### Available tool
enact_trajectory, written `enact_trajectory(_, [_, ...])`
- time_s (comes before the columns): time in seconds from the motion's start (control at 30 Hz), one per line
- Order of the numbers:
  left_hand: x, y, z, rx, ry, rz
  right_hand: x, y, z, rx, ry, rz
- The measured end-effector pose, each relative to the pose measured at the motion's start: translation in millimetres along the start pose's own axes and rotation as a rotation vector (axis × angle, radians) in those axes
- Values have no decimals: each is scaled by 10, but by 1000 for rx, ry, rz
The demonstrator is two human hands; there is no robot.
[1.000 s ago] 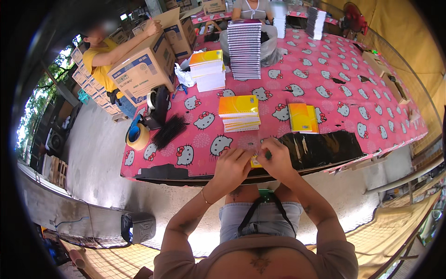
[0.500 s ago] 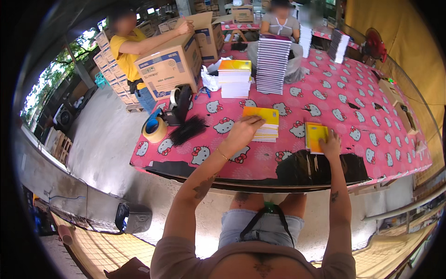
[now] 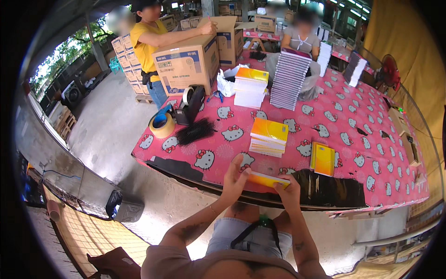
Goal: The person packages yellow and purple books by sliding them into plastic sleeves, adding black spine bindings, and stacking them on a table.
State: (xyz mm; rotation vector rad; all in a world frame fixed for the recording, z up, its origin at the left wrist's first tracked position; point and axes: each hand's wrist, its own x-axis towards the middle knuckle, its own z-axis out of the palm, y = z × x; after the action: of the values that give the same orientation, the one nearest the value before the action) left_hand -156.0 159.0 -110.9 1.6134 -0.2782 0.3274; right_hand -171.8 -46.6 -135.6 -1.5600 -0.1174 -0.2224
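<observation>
Hands share one grip: left hand (image 3: 236,179) and right hand (image 3: 289,189) each clamp an end of a yellow notebook (image 3: 268,179), probably to keep it level. Held just off the desk (image 3: 344,125) near edge, below the yellow notebook stack (image 3: 268,137). Long axis runs left-right, roughly parallel to the edge.

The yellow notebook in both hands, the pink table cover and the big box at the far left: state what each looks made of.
Yellow notebook, held between left hand and right hand: probably paper with a glossy card cover, thin and flat. Pink table cover: likely plastic or oilcloth, smooth with a repeating print. Big box: brown corrugated cardboard, matte.
</observation>
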Motion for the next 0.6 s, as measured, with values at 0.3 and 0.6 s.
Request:
enact_trajectory(0.3, [1139, -365, -1126, 1013, 231, 387, 45, -100, -144, -40, -60, -25])
enact_trajectory(0.6, [1048, -561, -1270, 1205, 119, 452, 107, -166, -14, -100, -43, -47])
